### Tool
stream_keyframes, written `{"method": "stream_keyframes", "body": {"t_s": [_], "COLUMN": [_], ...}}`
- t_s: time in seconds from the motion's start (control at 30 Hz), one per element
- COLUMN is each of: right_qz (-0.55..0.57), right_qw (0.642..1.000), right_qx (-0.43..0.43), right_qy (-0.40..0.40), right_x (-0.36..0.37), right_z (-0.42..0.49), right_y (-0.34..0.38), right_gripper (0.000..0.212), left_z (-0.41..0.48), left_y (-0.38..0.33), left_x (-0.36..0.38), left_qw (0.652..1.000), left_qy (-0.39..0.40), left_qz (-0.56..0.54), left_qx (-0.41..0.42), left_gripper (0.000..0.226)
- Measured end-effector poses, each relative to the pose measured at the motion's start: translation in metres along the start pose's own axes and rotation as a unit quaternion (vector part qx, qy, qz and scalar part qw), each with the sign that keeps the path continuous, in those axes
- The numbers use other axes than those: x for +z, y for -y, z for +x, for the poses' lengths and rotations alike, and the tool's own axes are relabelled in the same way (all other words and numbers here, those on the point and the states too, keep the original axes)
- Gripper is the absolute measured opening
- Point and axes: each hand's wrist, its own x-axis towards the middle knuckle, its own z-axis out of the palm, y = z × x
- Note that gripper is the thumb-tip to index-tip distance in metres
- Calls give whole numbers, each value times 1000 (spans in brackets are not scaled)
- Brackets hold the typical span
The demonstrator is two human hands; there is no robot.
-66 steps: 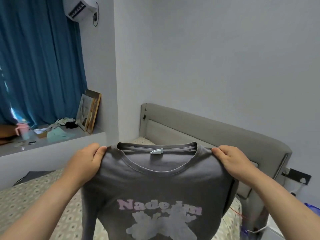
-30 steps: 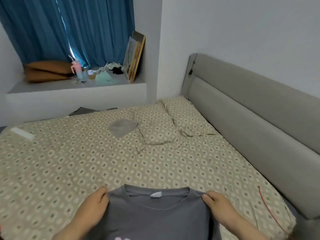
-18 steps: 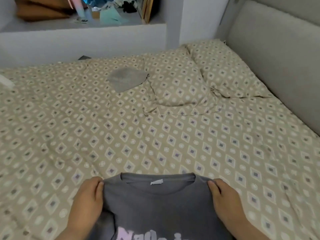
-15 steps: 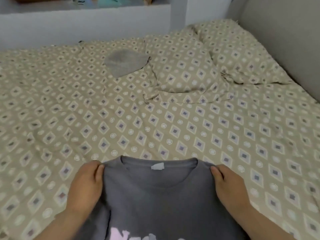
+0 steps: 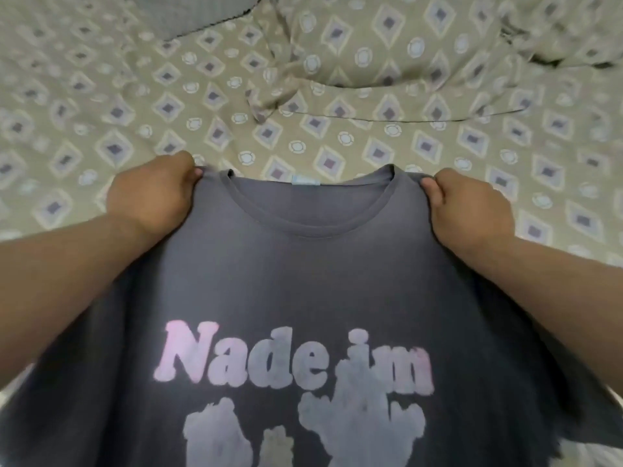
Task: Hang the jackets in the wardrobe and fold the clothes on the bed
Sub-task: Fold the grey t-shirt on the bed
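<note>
Head view, note A: The grey T-shirt (image 5: pixel 303 281) is held by both shoulders, print facing up and collar toward the pillow (image 5: pixel 387 55), over the patterned bed sheet (image 5: pixel 101 106). The left hand (image 5: pixel 151 193) is closed on one shoulder seam and the right hand (image 5: pixel 472 210) on the other, with fabric pinched under each thumb. Whether the hem is resting on the bed cannot be told.

Note B: Which failures are expected?

Note A: A skewed lay is judged likely if one shoulder is released before the other. The sleeves are hidden beneath the forearms, so they may be trapped under the body and creases set in.

Note B: Anything further to be logged?

Note A: The sheet is rumpled just ahead of the collar, so wrinkles could be transferred if the shirt is pushed forward. The neckline may be stretched if tension is overdone.
</note>
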Motion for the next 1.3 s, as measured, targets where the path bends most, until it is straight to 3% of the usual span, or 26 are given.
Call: {"method": "stream_keyframes", "body": {"t_s": [0.27,0.5,0.57,0.63,0.7,0.8,0.9,1.03,1.1,1.17,1.23,1.3], "right_qz": [-44,-25,-3,88,230,417,502,543,518,506,564,602], "right_qw": [999,999,1000,995,967,879,797,705,716,748,730,698], "right_qx": [20,21,22,40,95,223,327,419,384,316,244,218], "right_qy": [-1,-10,5,33,53,61,76,181,268,292,300,322], "right_x": [17,21,18,9,-8,-43,-68,-80,-80,-85,-92,-96], "right_z": [8,11,10,8,1,-38,-112,-195,-215,-218,-209,-197], "right_y": [-5,-5,-4,-4,-12,-48,-88,-108,-95,-81,-71,-67], "right_gripper": [39,37,35,35,32,27,17,33,34,25,22,5], "left_z": [16,18,10,-10,-42,-89,-94,-90,-95,-95,-93,-94], "left_y": [8,4,-16,-49,-100,-197,-285,-333,-330,-328,-329,-331], "left_x": [14,9,-2,-16,-24,-20,-10,17,21,20,18,17], "left_qw": [999,998,997,996,992,964,938,971,974,972,973,972], "left_qy": [-38,-42,-65,-91,-90,27,119,111,105,107,111,120], "left_qz": [-4,36,47,9,-60,-173,-242,-96,-91,-105,-90,-82], "left_qx": [11,11,0,-7,67,202,215,187,176,179,184,182], "left_gripper": [26,35,29,29,38,52,55,63,64,66,67,68]}}
